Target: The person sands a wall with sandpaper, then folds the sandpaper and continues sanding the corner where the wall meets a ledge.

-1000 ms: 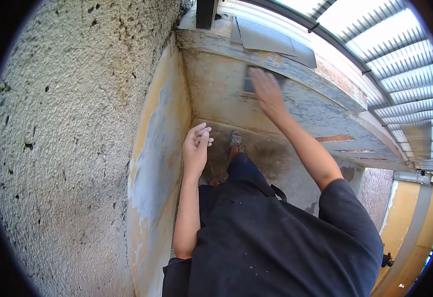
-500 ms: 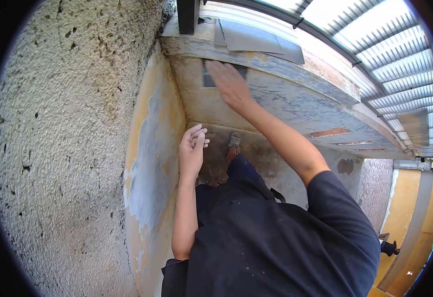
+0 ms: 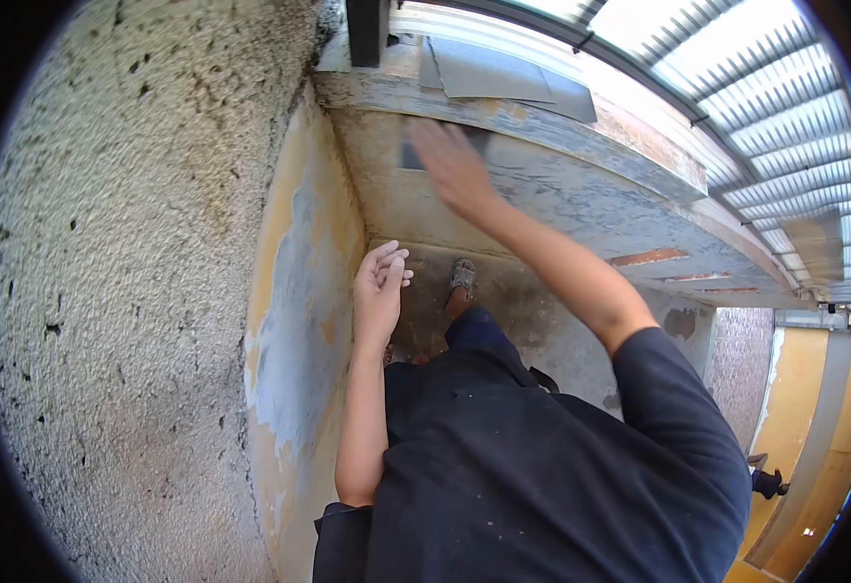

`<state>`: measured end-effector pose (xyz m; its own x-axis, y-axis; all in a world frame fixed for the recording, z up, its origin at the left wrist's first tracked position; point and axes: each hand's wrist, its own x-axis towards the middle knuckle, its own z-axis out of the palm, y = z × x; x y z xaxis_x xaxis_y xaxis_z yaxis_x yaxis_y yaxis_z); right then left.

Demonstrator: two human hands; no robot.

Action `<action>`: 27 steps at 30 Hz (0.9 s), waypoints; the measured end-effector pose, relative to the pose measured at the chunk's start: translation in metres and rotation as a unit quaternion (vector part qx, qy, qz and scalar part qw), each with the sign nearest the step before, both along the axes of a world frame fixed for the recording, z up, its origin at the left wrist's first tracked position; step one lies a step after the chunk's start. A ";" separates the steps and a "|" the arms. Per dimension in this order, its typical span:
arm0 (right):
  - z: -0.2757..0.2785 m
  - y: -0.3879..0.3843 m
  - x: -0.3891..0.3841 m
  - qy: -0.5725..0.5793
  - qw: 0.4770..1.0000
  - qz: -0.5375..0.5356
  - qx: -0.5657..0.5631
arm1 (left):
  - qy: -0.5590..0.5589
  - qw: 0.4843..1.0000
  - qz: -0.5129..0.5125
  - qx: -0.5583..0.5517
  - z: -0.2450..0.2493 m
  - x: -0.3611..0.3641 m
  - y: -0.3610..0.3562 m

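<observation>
1. The right arm reaches forward and across, its elbow bent and raised to the side, the forearm slanting toward the corner.
2. The right hand (image 3: 452, 167) lies flat over a dark sheet (image 3: 474, 144), fingers stretched out and seemingly close together; blur softens their outline, and whether the thumb grips an edge cannot be told.
3. The sheet sits against the upper part of the front wall (image 3: 552, 189), just below the ledge (image 3: 629, 146), with its corners showing on both sides of the hand.
4. The left arm is bent at the elbow, forearm upright in the view, and the left hand (image 3: 379, 296) hangs in the air near the corner. Its fingers are loosely curled, with slight gaps between them and the thumb near the fingertips.
5. The front wall is patchy, cream near the corner and streaked grey-blue farther right, with reddish strips (image 3: 649, 257) lower down.
6. Grey sheets (image 3: 493, 73) rest on the ledge, overlapping, beside a dark post (image 3: 367, 34).
7. The side wall (image 3: 299, 311) shows yellow and pale grey patches; a rough, pitted wall (image 3: 134, 291) fills the left.
8. A shod foot (image 3: 461, 277) stands on the stained floor (image 3: 561, 311).
9. Corrugated roofing (image 3: 775, 126) lets light in at upper right.
</observation>
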<state>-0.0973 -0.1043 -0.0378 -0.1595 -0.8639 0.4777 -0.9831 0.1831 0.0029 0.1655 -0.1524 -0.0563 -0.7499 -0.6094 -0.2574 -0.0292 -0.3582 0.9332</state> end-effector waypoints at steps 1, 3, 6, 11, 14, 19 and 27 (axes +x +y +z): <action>0.005 -0.007 0.004 0.001 1.000 -0.004 0.000 | -0.007 1.000 0.004 -0.002 0.005 -0.003 0.000; 0.008 -0.007 0.007 -0.013 1.000 0.000 -0.025 | -0.014 1.000 0.003 0.000 0.004 -0.009 0.004; 0.008 0.076 -0.022 0.012 0.999 -0.050 0.009 | 0.003 1.000 0.005 0.004 -0.002 -0.003 0.005; 0.009 0.172 -0.052 0.066 0.987 -0.119 0.080 | -0.012 1.000 0.003 0.003 -0.012 0.007 0.005; 0.004 0.147 -0.052 0.060 0.989 -0.105 0.080 | -0.019 1.000 0.007 0.008 -0.012 0.002 0.004; 0.005 -0.004 0.008 0.005 1.000 -0.021 -0.006 | -0.013 1.000 0.008 0.000 0.000 -0.004 0.004; 0.002 0.110 -0.038 0.044 0.996 -0.074 0.038 | -0.010 1.000 0.006 0.006 -0.003 -0.004 0.007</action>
